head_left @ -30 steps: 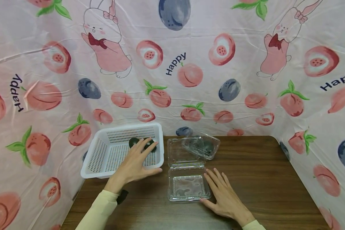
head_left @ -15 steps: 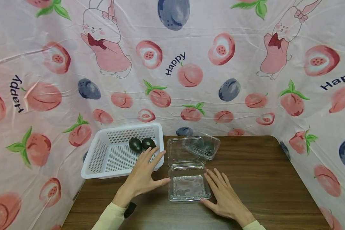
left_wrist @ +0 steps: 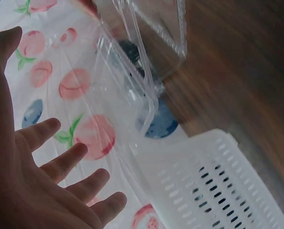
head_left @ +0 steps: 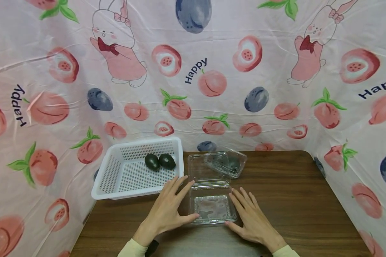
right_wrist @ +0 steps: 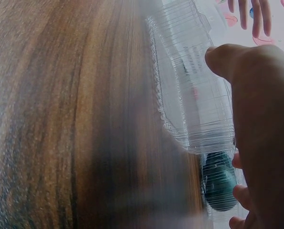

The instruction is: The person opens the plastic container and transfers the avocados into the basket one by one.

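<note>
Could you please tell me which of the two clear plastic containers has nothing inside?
The nearer container, lying open between the left hand and right hand; the rear container has dark fruit inside.

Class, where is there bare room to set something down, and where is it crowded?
Bare: the table right of the right hand; inside the white basket, left of two avocados. Crowded: mid-table, where the open clamshell sits between that and the left hand, a filled clamshell behind.

On your desk (head_left: 302,203): basket (head_left: 132,180) @ back-L corner, 2 avocados (head_left: 152,162) in it; front box (head_left: 213,207) to R; rear box (head_left: 239,166) nr back edge.
</note>
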Tool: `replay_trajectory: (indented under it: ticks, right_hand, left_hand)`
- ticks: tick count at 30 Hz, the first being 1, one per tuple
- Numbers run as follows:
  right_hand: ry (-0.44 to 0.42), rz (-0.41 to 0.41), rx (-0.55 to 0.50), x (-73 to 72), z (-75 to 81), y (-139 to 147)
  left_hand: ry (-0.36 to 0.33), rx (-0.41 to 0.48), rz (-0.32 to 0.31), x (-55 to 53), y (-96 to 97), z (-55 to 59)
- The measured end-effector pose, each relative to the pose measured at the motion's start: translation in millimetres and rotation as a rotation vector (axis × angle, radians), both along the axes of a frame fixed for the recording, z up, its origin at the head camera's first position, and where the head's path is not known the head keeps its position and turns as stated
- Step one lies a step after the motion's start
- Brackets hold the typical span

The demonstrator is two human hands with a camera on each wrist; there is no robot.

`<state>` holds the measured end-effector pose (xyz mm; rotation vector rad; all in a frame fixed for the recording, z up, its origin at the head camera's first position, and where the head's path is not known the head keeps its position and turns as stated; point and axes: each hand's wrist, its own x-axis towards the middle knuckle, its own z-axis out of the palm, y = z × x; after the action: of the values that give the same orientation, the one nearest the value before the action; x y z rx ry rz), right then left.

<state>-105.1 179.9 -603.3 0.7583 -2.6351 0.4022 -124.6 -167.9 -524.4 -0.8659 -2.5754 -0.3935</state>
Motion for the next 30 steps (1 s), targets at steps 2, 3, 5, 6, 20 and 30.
replay_trajectory:
  ticks: [2,3,5,6,20,30]
  right_hand:
    - [-0.005,0.000,0.000,0.3,0.2,0]
    - [-0.009,0.000,0.000,0.5,0.3,0]
    - [-0.015,0.000,0.000,0.8,0.3,-1]
    - [-0.018,-0.001,0.001,1.0,0.3,-1]
    - [-0.015,-0.003,-0.003,1.7,0.1,-1]
    - [0.009,0.000,-0.002,1.7,-1.6,-1]
  left_hand:
    - [-0.004,0.008,-0.004,3.4,1.8,-2.8]
    - [-0.005,0.010,-0.006,5.2,2.7,-4.2]
    - [-0.010,0.015,-0.016,8.2,4.3,-7.2]
    - [-0.012,0.015,-0.020,9.6,5.2,-8.6]
    - [-0.208,0.025,0.004,12.2,14.3,-37.4]
    - [-0.283,0.015,0.028,7.9,15.4,-48.0]
